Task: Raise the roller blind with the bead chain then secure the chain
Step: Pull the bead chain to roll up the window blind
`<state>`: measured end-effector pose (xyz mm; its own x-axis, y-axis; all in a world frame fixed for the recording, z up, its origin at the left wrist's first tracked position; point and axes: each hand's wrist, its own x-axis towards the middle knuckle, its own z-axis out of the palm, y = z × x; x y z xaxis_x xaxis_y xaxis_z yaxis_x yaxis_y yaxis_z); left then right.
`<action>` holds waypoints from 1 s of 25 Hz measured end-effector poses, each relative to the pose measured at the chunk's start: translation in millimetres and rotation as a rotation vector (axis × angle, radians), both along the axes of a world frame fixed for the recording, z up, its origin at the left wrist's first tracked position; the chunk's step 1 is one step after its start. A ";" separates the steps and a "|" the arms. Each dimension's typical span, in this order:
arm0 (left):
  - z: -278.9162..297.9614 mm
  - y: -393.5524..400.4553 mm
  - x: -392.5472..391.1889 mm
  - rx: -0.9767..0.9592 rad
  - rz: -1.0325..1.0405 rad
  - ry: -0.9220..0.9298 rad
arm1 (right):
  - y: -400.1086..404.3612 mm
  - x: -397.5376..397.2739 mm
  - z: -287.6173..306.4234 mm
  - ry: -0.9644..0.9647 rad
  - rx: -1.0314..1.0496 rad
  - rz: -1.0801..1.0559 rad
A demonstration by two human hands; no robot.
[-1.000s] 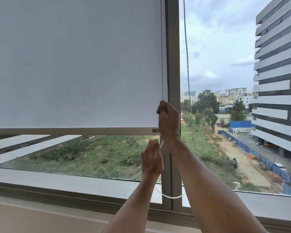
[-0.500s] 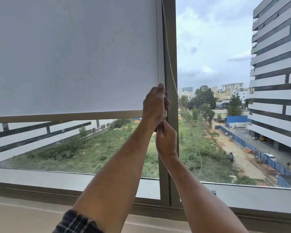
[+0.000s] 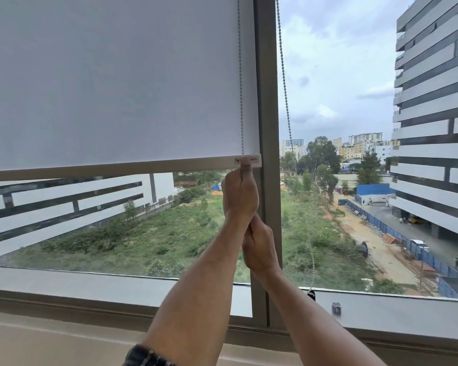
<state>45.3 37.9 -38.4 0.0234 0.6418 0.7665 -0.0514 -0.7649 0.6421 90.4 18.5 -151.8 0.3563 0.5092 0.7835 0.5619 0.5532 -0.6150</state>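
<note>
The white roller blind (image 3: 117,75) covers the upper part of the left window pane, and its bottom rail (image 3: 117,168) hangs well above the sill. The bead chain (image 3: 240,88) runs down in front of the blind's right edge into my fists. Its other strand (image 3: 283,75) hangs to the right of the window mullion (image 3: 267,101) and reaches a small dark clip (image 3: 311,295) at the sill. My left hand (image 3: 239,192) grips the chain just under the rail. Directly below it and touching it, my right hand (image 3: 259,247) is closed on the same strand.
A small grey holder (image 3: 336,307) sits on the right sill beside the clip. The window ledge (image 3: 64,336) runs across the bottom of the view. Outside are a grassy lot and buildings.
My left hand went from below my right hand to above it on the chain. Both hands then pulled downward, and the blind's bottom rail rose, showing more of the view outside.
</note>
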 end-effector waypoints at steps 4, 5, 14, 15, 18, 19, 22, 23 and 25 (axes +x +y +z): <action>-1.2 6.2 -6.4 -0.014 0.029 -0.026 | -7.8 -2.3 62.4 0.186 0.253 -0.090; -0.6 5.1 -8.8 -0.005 0.014 -0.034 | -9.3 -2.0 80.6 0.194 0.269 -0.081; -52.3 -7.1 -2.0 -0.061 0.068 0.022 | -12.0 -18.0 203.4 0.326 0.160 0.370; -65.8 -8.7 -1.0 -0.074 0.061 0.036 | -9.5 -20.2 207.2 0.358 0.166 0.325; -105.4 -9.2 0.2 -0.116 0.054 0.096 | -2.6 -24.9 200.7 0.389 0.148 0.116; -116.2 -7.7 0.7 -0.133 0.059 0.120 | 0.7 -26.6 192.6 0.360 0.140 0.052; -139.4 0.6 -0.3 -0.165 0.058 0.207 | 8.2 -29.4 161.7 0.285 0.160 0.014; -144.1 4.0 -2.3 -0.170 0.067 0.258 | 10.6 -28.7 152.6 0.273 0.173 0.026; -147.8 11.1 -8.8 -0.148 0.076 0.326 | 13.5 -27.7 136.7 0.247 0.191 0.028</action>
<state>36.6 49.0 -186.2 0.1995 0.7547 0.6250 0.2278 -0.6560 0.7195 62.7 31.9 -15.0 0.5355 0.3734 0.7575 0.3912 0.6852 -0.6144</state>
